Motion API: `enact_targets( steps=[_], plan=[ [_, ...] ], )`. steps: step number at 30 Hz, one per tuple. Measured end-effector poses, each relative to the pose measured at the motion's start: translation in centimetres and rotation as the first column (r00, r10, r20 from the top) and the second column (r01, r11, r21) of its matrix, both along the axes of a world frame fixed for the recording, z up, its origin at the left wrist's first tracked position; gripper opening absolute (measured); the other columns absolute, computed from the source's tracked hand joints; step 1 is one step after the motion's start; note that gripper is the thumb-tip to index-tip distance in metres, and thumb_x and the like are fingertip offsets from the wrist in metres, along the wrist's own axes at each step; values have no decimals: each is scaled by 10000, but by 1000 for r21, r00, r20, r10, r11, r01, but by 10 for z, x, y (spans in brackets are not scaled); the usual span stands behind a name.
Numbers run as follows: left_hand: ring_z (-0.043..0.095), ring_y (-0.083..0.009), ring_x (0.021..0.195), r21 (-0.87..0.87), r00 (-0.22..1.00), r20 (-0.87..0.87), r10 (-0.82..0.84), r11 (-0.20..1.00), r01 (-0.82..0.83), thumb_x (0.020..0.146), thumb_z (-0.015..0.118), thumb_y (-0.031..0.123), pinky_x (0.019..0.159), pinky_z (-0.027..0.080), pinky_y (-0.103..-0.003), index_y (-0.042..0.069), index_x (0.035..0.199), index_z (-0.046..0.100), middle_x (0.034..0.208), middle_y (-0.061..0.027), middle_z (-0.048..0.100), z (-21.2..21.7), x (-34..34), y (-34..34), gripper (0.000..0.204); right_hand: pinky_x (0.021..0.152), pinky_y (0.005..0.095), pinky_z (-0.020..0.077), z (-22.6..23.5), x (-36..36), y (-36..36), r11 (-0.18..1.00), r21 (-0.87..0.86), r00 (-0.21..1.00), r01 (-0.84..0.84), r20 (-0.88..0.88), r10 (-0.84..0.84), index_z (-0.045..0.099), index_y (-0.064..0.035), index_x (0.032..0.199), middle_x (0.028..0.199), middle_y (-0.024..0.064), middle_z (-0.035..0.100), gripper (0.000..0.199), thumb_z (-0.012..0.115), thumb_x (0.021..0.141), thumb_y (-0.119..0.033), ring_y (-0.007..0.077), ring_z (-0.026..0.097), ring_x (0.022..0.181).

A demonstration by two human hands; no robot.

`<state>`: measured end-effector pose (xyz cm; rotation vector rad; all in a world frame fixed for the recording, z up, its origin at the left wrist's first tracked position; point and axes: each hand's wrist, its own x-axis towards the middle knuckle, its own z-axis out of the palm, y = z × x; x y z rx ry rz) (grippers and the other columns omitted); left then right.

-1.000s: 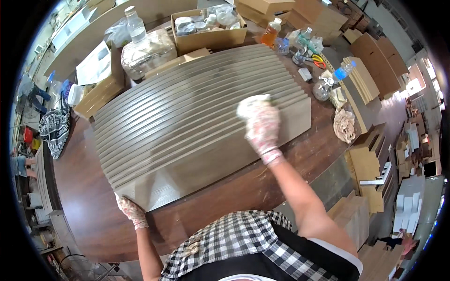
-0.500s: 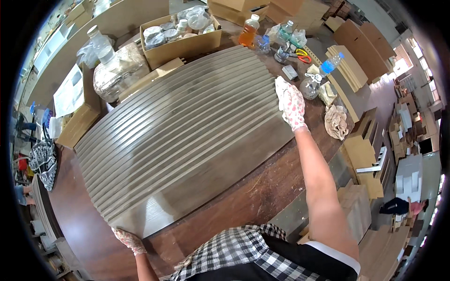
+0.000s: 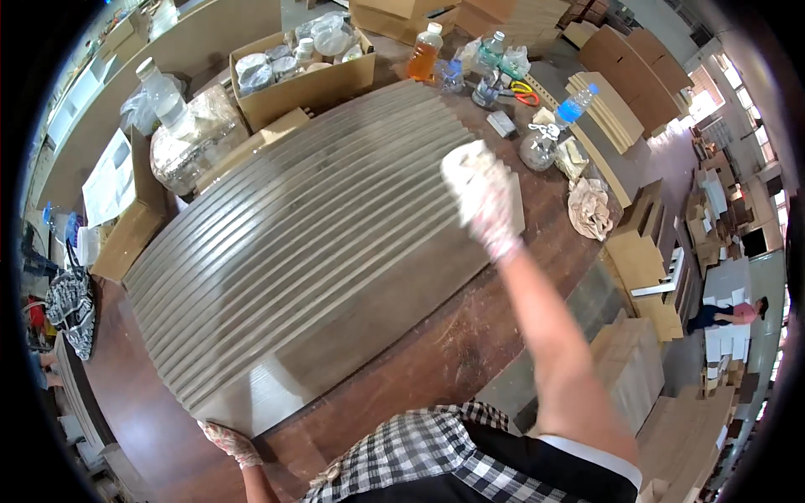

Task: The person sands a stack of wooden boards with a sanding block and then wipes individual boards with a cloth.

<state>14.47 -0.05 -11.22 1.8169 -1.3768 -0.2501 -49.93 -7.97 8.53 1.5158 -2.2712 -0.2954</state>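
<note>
Right hand (image 3: 485, 197), gloved, presses a white cloth (image 3: 461, 159) flat onto the far right end of the grey ribbed panel (image 3: 310, 251), which lies diagonally across the brown worktop (image 3: 419, 360). Left hand (image 3: 231, 442), also gloved, grips the panel's near left corner w/ fingers curled. Cardboard box (image 3: 302, 75) of jars sits just beyond the panel, orange bottle (image 3: 423, 52) near it.

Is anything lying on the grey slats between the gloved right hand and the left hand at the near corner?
Nothing visible. The slats run bare from the right hand to the left hand; bottles and boxes sit beyond the far edge.
</note>
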Motion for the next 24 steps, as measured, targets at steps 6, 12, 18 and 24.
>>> enact_targets(
  steps=[6, 12, 18, 24],
  plan=[
    [314, -312, 1226, -26, 976, -206, -77, 997, 73, 925, 283, 346, 1030, 227, -381, -74, 1286, 313, 1311, -218, 347, 23, -32, -4, 555, 731, 394, 463, 16, -49, 2, 873, -434, 769, 221, 628, 118, 576, -44, 995, 898, 168, 601, 299, 449, 834, -262, 309, 585, 832],
    [345, -266, 1207, -62, 948, -263, -177, 984, 167, 919, 317, 322, 1011, 247, -364, -42, 1283, 347, 1295, -184, 382, 32, -43, -12, 515, 965, 405, 343, -49, 87, 0, 828, -436, 860, -354, 196, 471, 535, -50, 1102, 1060, 120, 576, 341, 424, 836, -232, 235, 506, 1050],
    [444, -204, 1091, -198, 599, -765, -235, 972, 128, 879, 390, 159, 929, 355, -339, -54, 1241, 386, 1211, -126, 462, 93, -94, -22, 421, 1031, 409, 262, 3, 342, -9, 716, -135, 700, -684, 152, 698, 389, -23, 1224, 1164, 162, 495, 461, 391, 810, -224, 278, 416, 1148],
    [465, -188, 1082, -122, 16, -993, -121, 972, -201, 867, 520, 214, 876, 412, -339, 39, 1185, 459, 1116, -70, 523, -24, -40, 3, 369, 905, 389, 388, -11, 521, -14, 231, -271, 99, -934, 425, 900, 552, -44, 1085, 1017, 138, 586, 373, 512, 742, -186, 248, 547, 986]
  ],
)
